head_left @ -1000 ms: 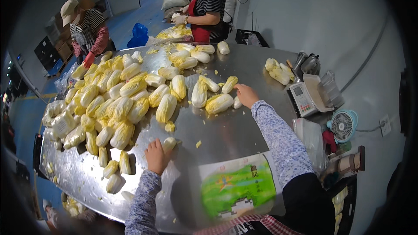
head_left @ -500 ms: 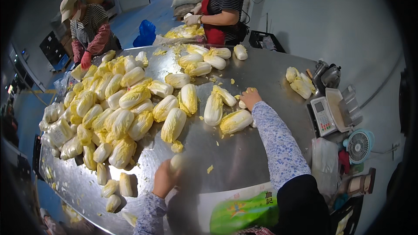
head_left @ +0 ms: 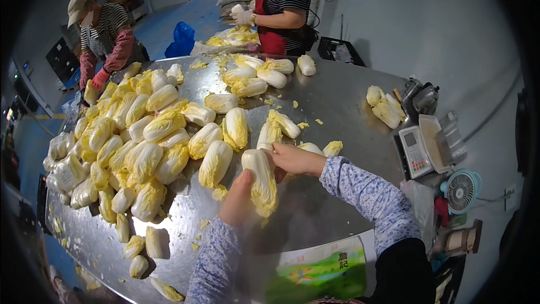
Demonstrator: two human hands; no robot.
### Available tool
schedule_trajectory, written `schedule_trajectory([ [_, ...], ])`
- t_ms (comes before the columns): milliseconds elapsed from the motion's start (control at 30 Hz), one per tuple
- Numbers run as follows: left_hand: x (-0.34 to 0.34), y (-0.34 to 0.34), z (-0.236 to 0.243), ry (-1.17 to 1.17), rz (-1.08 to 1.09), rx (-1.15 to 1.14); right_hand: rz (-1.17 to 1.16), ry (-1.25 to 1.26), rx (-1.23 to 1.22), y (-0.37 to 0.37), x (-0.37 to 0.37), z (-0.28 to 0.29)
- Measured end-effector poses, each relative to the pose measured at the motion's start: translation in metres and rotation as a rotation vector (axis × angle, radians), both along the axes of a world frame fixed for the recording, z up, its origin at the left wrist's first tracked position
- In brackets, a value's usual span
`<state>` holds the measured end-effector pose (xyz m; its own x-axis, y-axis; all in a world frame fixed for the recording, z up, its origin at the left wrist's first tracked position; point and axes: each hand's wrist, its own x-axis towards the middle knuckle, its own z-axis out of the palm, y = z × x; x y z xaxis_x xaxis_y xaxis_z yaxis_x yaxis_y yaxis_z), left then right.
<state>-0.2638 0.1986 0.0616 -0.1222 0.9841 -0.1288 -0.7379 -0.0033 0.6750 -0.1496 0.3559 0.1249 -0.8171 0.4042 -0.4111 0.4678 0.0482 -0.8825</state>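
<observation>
My left hand (head_left: 239,194) grips a pale napa cabbage (head_left: 260,188), held tilted above the steel table. My right hand (head_left: 289,159) meets it at the upper end, fingers curled around the top; their tips are partly hidden. Behind my hands lie a few loose cabbages (head_left: 281,124), and a large pile of pale yellow cabbages (head_left: 146,157) covers the left half of the table (head_left: 332,208).
Two co-workers (head_left: 104,45), (head_left: 281,19) stand at the far side. Along the right are loose cabbages (head_left: 385,112), a scale (head_left: 416,152), plastic bags (head_left: 419,205) and a fan (head_left: 461,190). A green printed bag (head_left: 315,281) lies at the near edge.
My left hand has moved forward and up with a cabbage in it. My right hand has come left and down from the smaller cabbages at the back and now grips that cabbage too.
</observation>
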Motion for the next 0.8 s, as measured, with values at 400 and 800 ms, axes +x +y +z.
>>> schedule_trajectory([
  [400, -0.016, -0.078, -0.007, -0.523, 0.243, 0.085, -0.135, -0.530, 1.027, 0.125, -0.019, -0.125],
  [800, -0.016, -0.151, -0.007, 2.080, 0.685, -0.342, -0.668, 0.517, -0.374, 0.019, 0.090, -0.025],
])
